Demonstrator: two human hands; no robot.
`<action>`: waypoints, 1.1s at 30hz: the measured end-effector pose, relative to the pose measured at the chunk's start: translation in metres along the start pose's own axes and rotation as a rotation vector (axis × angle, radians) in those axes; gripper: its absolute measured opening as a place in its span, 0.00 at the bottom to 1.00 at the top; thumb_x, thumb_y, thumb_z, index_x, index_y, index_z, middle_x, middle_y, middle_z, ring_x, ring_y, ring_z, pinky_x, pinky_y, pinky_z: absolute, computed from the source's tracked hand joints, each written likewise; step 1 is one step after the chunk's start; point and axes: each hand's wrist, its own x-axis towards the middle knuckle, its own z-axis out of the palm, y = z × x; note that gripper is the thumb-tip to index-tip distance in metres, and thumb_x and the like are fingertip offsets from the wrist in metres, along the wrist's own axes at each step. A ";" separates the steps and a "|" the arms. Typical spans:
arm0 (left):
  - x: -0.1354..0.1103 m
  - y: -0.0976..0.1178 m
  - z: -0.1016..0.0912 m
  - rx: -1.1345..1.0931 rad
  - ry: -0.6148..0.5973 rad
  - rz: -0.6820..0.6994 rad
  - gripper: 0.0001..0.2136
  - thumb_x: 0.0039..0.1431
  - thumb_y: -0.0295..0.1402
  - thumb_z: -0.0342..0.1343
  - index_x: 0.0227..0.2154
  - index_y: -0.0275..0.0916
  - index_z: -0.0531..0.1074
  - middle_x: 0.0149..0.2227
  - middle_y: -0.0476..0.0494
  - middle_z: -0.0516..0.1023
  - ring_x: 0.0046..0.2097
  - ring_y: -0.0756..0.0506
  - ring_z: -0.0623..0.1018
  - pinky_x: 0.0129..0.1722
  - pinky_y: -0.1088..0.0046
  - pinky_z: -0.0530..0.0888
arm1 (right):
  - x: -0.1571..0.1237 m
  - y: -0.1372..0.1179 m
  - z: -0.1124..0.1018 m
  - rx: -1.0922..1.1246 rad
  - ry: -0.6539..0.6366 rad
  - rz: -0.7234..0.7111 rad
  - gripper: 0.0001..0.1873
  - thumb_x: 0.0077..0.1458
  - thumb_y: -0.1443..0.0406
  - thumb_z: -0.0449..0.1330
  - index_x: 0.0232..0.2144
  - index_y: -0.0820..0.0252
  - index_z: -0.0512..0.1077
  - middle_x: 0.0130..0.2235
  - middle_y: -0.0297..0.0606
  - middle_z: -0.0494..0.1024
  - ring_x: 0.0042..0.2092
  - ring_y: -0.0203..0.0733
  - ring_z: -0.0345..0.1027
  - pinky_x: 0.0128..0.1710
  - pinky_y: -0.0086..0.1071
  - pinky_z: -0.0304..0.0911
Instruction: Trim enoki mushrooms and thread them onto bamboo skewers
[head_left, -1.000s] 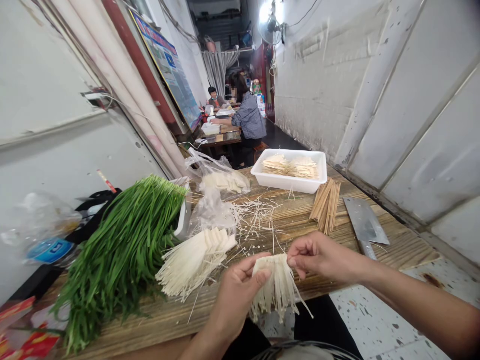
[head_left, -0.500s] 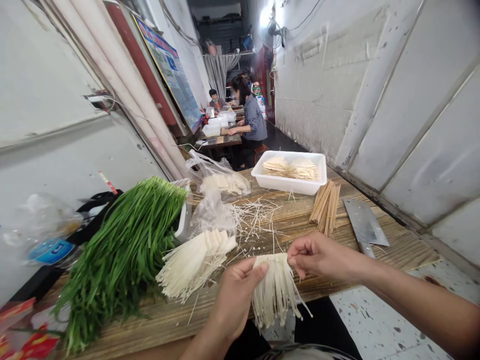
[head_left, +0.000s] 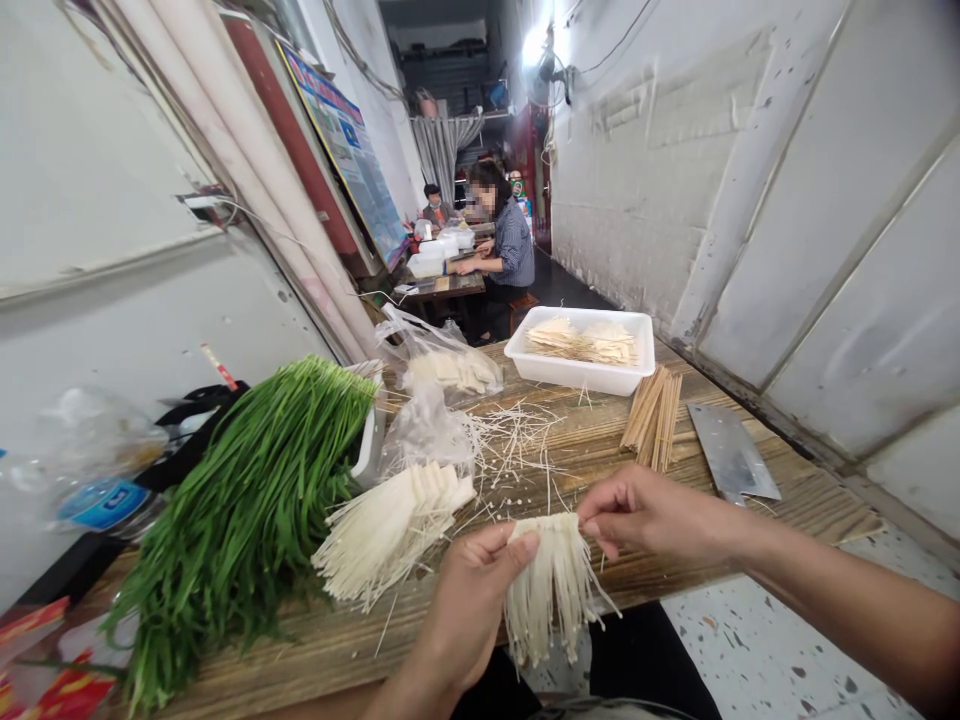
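A small bunch of enoki mushrooms (head_left: 553, 585) hangs over the near edge of the table, its thin stems and caps pointing down. My left hand (head_left: 474, 595) pinches the bunch's upper left corner between thumb and fingers. At the upper right corner, my right hand (head_left: 637, 512) is closed in a pinch against the bunch; whatever lies between its fingertips is hidden. Left of my hands, more enoki mushrooms (head_left: 394, 530) lie in a fanned pile. Bamboo skewers (head_left: 651, 418) lie bundled beyond my right hand, beside a cleaver (head_left: 731, 455).
A white plastic tray (head_left: 585, 378) at the back holds skewered pale pieces. Green chives (head_left: 247, 510) heap over the table's left side. Plastic bags (head_left: 427, 425) and loose enoki stems (head_left: 514, 435) lie mid-table. Two people sit at a farther table (head_left: 450, 285).
Both hands keep their pinch on the enoki bunch, almost in the same spot. The whole view has shifted slightly, and the person in stripes has turned a little.
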 end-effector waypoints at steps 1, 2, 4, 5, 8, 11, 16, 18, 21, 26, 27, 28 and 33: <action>0.000 0.000 0.000 0.009 -0.003 -0.001 0.14 0.48 0.36 0.65 0.38 0.35 0.79 0.31 0.42 0.82 0.35 0.44 0.79 0.42 0.65 0.72 | 0.000 -0.001 0.000 -0.001 -0.003 0.001 0.13 0.57 0.64 0.54 0.23 0.63 0.70 0.22 0.30 0.69 0.24 0.30 0.54 0.25 0.27 0.48; -0.001 0.001 0.000 0.017 -0.006 -0.003 0.15 0.47 0.36 0.65 0.37 0.34 0.79 0.31 0.42 0.82 0.35 0.43 0.79 0.42 0.65 0.72 | 0.000 -0.002 0.000 0.000 -0.004 0.003 0.13 0.57 0.65 0.54 0.22 0.63 0.70 0.22 0.30 0.69 0.24 0.30 0.54 0.26 0.27 0.48; -0.001 0.002 0.001 0.030 -0.010 -0.003 0.15 0.46 0.36 0.65 0.37 0.34 0.79 0.30 0.42 0.82 0.35 0.43 0.79 0.41 0.65 0.72 | 0.001 -0.004 0.000 0.000 -0.005 0.014 0.13 0.56 0.66 0.55 0.21 0.63 0.69 0.22 0.30 0.69 0.24 0.30 0.54 0.26 0.27 0.48; -0.001 0.003 0.001 0.037 -0.012 -0.002 0.14 0.46 0.36 0.65 0.36 0.35 0.79 0.30 0.42 0.82 0.34 0.43 0.79 0.40 0.65 0.72 | 0.001 -0.004 0.000 0.000 -0.004 0.022 0.12 0.55 0.66 0.55 0.21 0.63 0.69 0.22 0.30 0.70 0.24 0.30 0.54 0.26 0.27 0.48; -0.002 0.003 0.001 0.056 -0.020 -0.006 0.13 0.47 0.36 0.65 0.36 0.35 0.79 0.28 0.43 0.81 0.33 0.44 0.78 0.38 0.67 0.72 | 0.002 -0.005 0.000 0.002 -0.006 0.036 0.11 0.55 0.66 0.55 0.21 0.62 0.70 0.22 0.30 0.71 0.23 0.30 0.54 0.26 0.27 0.48; -0.002 0.002 0.000 0.064 -0.028 -0.015 0.13 0.47 0.36 0.64 0.36 0.35 0.79 0.27 0.44 0.81 0.31 0.45 0.78 0.35 0.68 0.72 | 0.003 -0.006 0.000 -0.002 -0.015 0.042 0.11 0.55 0.66 0.55 0.22 0.62 0.70 0.22 0.30 0.72 0.23 0.30 0.53 0.26 0.26 0.48; -0.001 -0.002 -0.002 0.064 -0.044 -0.028 0.14 0.48 0.36 0.64 0.37 0.35 0.79 0.26 0.44 0.81 0.28 0.46 0.78 0.32 0.70 0.71 | 0.004 -0.003 0.000 0.006 -0.031 0.044 0.10 0.54 0.65 0.56 0.23 0.62 0.70 0.22 0.31 0.73 0.22 0.30 0.52 0.23 0.26 0.46; 0.000 -0.003 -0.001 0.070 -0.044 -0.028 0.15 0.48 0.37 0.64 0.37 0.34 0.79 0.27 0.43 0.81 0.28 0.46 0.78 0.31 0.71 0.71 | 0.006 -0.001 0.001 0.014 -0.037 0.045 0.09 0.54 0.65 0.56 0.24 0.62 0.71 0.22 0.31 0.73 0.21 0.29 0.51 0.22 0.25 0.45; 0.001 -0.003 0.001 0.057 -0.045 -0.025 0.16 0.47 0.39 0.65 0.37 0.34 0.79 0.27 0.42 0.81 0.29 0.45 0.78 0.32 0.70 0.71 | 0.010 0.002 0.003 0.029 -0.044 0.041 0.10 0.54 0.64 0.56 0.24 0.63 0.71 0.23 0.31 0.74 0.21 0.29 0.50 0.21 0.25 0.44; 0.002 0.000 -0.001 0.005 -0.027 0.005 0.17 0.46 0.41 0.65 0.37 0.34 0.79 0.30 0.41 0.82 0.33 0.44 0.79 0.38 0.67 0.73 | 0.006 -0.002 -0.005 -0.045 0.011 -0.015 0.08 0.55 0.65 0.56 0.28 0.62 0.73 0.27 0.33 0.75 0.26 0.31 0.62 0.26 0.25 0.54; 0.002 0.001 -0.002 0.001 -0.016 0.012 0.17 0.46 0.41 0.65 0.37 0.34 0.79 0.31 0.41 0.82 0.34 0.43 0.79 0.39 0.66 0.73 | 0.003 -0.003 -0.008 -0.104 0.033 -0.038 0.08 0.55 0.65 0.57 0.30 0.62 0.74 0.28 0.33 0.76 0.28 0.32 0.64 0.28 0.26 0.57; 0.002 0.002 -0.003 0.001 -0.004 0.016 0.18 0.46 0.41 0.65 0.37 0.34 0.79 0.31 0.41 0.82 0.34 0.43 0.79 0.39 0.66 0.73 | -0.001 -0.003 -0.010 -0.174 0.054 -0.064 0.08 0.55 0.65 0.57 0.31 0.61 0.75 0.29 0.34 0.76 0.29 0.33 0.66 0.30 0.27 0.59; 0.002 0.005 -0.008 0.018 0.002 0.012 0.17 0.46 0.39 0.65 0.37 0.34 0.79 0.31 0.41 0.82 0.35 0.43 0.79 0.40 0.65 0.73 | -0.018 0.000 -0.015 -0.402 0.146 -0.180 0.12 0.60 0.64 0.53 0.37 0.57 0.77 0.33 0.35 0.77 0.34 0.35 0.69 0.34 0.28 0.62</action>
